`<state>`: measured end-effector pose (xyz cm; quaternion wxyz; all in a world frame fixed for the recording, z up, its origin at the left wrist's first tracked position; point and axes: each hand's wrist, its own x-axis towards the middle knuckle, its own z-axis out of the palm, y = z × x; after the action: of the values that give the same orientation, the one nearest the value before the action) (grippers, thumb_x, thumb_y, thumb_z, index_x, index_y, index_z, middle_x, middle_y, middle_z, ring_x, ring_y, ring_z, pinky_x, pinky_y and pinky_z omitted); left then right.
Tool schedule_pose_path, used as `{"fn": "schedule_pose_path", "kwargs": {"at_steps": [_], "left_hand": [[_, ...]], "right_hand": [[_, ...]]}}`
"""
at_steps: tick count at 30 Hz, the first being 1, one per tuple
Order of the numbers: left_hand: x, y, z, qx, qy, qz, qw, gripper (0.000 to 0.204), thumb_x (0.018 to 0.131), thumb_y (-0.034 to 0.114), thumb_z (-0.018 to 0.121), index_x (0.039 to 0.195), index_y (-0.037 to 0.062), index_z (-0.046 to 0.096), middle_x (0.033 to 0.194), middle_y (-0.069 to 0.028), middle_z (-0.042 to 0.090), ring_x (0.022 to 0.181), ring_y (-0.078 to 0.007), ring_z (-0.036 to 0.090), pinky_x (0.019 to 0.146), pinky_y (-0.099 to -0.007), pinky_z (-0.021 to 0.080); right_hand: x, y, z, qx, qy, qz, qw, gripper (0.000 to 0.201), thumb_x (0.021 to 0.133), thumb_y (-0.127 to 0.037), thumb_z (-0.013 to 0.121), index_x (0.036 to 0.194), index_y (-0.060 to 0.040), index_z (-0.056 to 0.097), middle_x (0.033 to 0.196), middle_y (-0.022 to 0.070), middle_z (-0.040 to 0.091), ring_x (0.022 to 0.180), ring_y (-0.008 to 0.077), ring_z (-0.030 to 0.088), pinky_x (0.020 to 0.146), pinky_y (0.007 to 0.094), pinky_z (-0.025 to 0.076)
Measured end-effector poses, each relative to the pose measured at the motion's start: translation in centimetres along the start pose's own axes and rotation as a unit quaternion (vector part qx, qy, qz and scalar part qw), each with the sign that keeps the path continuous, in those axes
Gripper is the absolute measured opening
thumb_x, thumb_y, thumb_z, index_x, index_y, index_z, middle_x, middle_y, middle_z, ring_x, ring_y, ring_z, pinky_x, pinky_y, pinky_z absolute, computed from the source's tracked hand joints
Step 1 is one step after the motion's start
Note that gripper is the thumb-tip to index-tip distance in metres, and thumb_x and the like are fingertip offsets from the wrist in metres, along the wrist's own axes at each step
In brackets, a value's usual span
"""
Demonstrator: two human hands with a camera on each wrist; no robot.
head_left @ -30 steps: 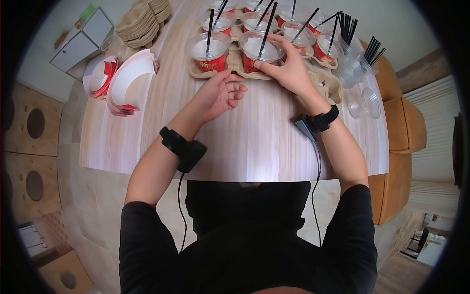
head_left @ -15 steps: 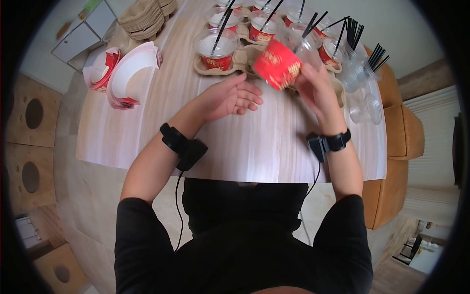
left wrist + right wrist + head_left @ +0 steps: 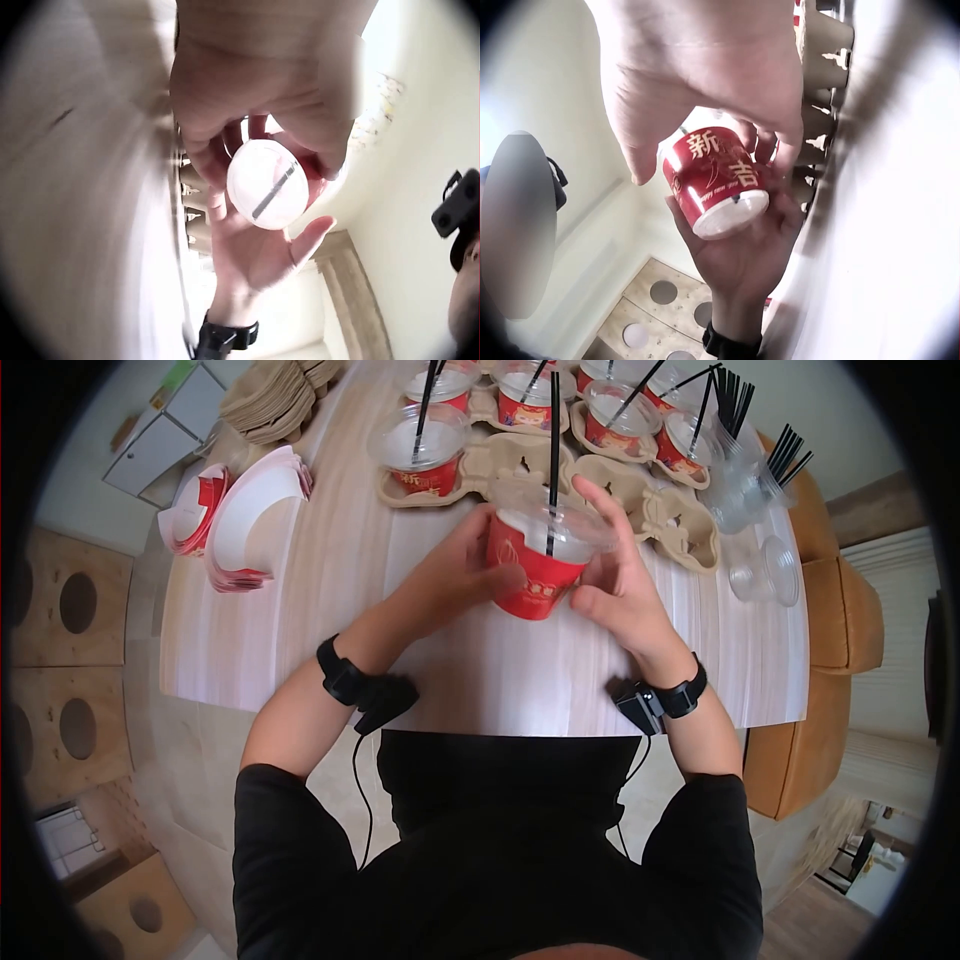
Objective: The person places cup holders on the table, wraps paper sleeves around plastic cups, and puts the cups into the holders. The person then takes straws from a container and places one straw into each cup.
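Note:
A clear plastic cup with a red paper sleeve, a see-through lid and a black straw is held above the table's near part in the head view. My left hand grips its left side, thumb across the front and fingers behind. At the cup's right side my right hand has thumb and fingers spread, fingertips close to lid and sleeve. Gold characters show on the sleeve in the right wrist view, the cup tilted there. The straw shows through the cup's clear round end in the left wrist view.
Pulp carriers stand behind the hands, several sockets bare, others holding red-sleeved cups with straws. Stacked carriers and loose paper sleeves lie left. At right are clear cups and black straws.
My right hand has lifted the sleeved cup from the front carrier and brought it nearer, tilting it on the way. My left hand has taken hold of it, while the right fingers have spread.

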<state>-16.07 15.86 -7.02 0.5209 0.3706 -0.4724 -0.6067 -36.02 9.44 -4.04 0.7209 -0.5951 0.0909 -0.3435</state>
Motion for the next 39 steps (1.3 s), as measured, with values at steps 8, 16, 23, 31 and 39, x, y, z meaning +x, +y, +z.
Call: {"fn": "schedule_pose_path", "kwargs": {"at_steps": [8,16,23,31,39], "left_hand": [[0.1,0.5,0.7,-0.123,0.034,-0.002,0.992,0.056,0.091,0.021,0.063,0.132,0.0025,0.031,0.131,-0.009,0.045,0.118,-0.015,0.046,0.099,-0.0304,0.038],[-0.5,0.7,0.9,0.007,0.022,0.075,0.997,0.024,0.093,0.012,0.058,0.107,0.008,0.039,0.107,-0.0027,0.05,0.102,-0.0089,0.049,0.09,-0.0261,0.041],[-0.5,0.8,0.9,-0.027,0.038,0.053,0.997,0.026,0.092,0.017,0.058,0.109,0.0075,0.04,0.108,-0.0026,0.05,0.101,-0.0086,0.049,0.089,-0.0257,0.04],[-0.2,1.1,0.8,-0.028,0.06,0.034,0.997,0.038,0.09,0.015,0.061,0.119,0.004,0.038,0.115,-0.007,0.05,0.109,-0.0131,0.049,0.093,-0.0285,0.042],[-0.2,0.8,1.1,0.021,0.019,0.058,0.998,0.046,0.088,0.015,0.062,0.124,0.0053,0.036,0.124,-0.0087,0.047,0.115,-0.0172,0.048,0.097,-0.0316,0.041]], "right_hand": [[0.3,0.5,-0.9,0.075,0.061,0.021,0.995,0.071,0.087,-0.008,0.064,0.145,-0.01,0.023,0.13,0.0131,0.048,0.113,0.0176,0.052,0.094,0.0314,0.044],[-0.1,1.1,-0.8,0.031,0.056,-0.001,0.998,0.071,0.082,-0.009,0.07,0.14,-0.0089,0.028,0.126,0.0094,0.049,0.112,0.0172,0.052,0.097,0.0314,0.043],[0.0,1.0,-1.1,0.056,0.058,0.036,0.996,0.072,0.082,-0.01,0.071,0.14,-0.0072,0.028,0.127,0.0102,0.05,0.116,0.0171,0.05,0.098,0.0315,0.042],[-0.1,0.1,-0.7,0.112,0.035,0.067,0.991,0.065,0.086,-0.016,0.066,0.14,-0.0076,0.029,0.13,0.0121,0.049,0.118,0.0204,0.05,0.101,0.0344,0.04],[0.0,-0.1,-0.9,0.091,0.011,0.033,0.995,0.072,0.08,-0.033,0.075,0.135,-0.0088,0.036,0.132,0.0134,0.049,0.122,0.0221,0.048,0.102,0.0361,0.039]]}}
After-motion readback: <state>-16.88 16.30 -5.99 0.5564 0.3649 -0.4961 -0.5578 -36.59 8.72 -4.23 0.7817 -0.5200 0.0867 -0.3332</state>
